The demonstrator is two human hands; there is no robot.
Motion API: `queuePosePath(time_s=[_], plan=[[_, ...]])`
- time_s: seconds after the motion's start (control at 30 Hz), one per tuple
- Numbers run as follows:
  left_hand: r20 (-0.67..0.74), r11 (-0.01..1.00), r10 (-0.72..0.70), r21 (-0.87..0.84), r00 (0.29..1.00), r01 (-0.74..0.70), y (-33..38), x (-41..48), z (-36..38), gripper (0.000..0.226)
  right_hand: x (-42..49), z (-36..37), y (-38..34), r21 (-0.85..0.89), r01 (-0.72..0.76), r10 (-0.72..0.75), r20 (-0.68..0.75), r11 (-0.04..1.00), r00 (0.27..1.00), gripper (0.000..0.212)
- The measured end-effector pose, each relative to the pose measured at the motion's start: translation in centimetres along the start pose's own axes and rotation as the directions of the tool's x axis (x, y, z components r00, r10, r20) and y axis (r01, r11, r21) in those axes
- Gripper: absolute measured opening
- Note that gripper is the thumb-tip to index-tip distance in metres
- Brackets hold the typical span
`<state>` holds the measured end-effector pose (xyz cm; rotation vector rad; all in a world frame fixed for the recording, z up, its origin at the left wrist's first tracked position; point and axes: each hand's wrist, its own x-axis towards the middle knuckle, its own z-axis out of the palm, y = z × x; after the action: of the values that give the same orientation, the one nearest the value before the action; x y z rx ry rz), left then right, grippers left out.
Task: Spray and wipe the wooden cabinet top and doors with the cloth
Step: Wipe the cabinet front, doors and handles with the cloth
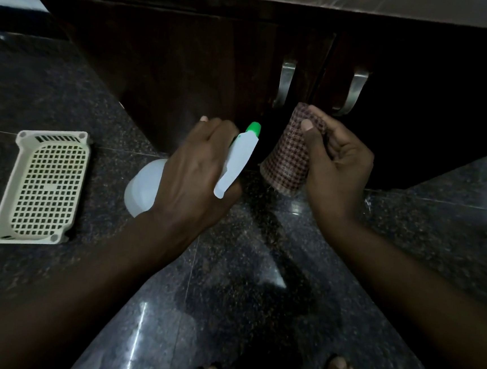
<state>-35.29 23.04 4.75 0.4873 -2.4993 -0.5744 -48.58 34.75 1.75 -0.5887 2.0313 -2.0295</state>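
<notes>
Close before the dark cabinet doors (187,70), the checked cloth (288,161) hangs folded, pinched between my right hand (338,166)'s thumb and curled fingers (322,114). Just left of it, my left hand (195,177) wraps its fingers round the white spray bottle (238,157), green nozzle (254,128) toward the doors. Well left, a perforated basket (41,187) lies on the floor (226,300).

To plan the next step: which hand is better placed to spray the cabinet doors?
Left. The left hand grips the bottle, its green nozzle aimed at the doors; the right hand only holds the cloth.
</notes>
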Motion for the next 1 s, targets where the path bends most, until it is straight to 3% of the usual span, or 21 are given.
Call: queuePosePath(time_s=[0.2,0.37,0.53,0.7,0.83,1.0], plan=[[-0.001,0.999,0.009,-0.040,1.000,-0.009,0.6,-0.1,-0.3,0.032,1.2,1.9,-2.7,0.072,0.065,-0.061,-0.052,0.995,0.997,0.028],[0.010,0.999,0.003,-0.044,1.000,-0.003,0.5,0.0,-0.5,0.034,1.9,2.3,-3.1,-0.054,0.381,-0.381,0.013,0.923,0.924,0.027],[0.012,0.998,0.010,-0.059,1.000,-0.009,0.5,0.2,-0.6,0.023,3.3,2.8,-1.6,-0.214,0.708,-0.659,0.259,0.673,0.706,0.026],[0.012,0.999,-0.012,-0.047,1.000,0.013,0.2,-0.1,-0.5,0.027,4.3,1.3,0.4,-0.377,0.878,-0.681,0.561,0.297,0.471,0.032],[0.022,0.998,-0.025,-0.063,0.999,0.026,0.0,-0.2,-0.8,0.025,4.3,0.8,1.0,-0.453,0.883,-0.582,0.689,0.120,0.432,0.041],[0.002,0.997,-0.041,-0.066,0.999,0.041,0.2,-0.1,-1.0,0.029,4.4,0.3,2.5,-0.497,0.868,-0.495,0.758,-0.017,0.425,0.047]])
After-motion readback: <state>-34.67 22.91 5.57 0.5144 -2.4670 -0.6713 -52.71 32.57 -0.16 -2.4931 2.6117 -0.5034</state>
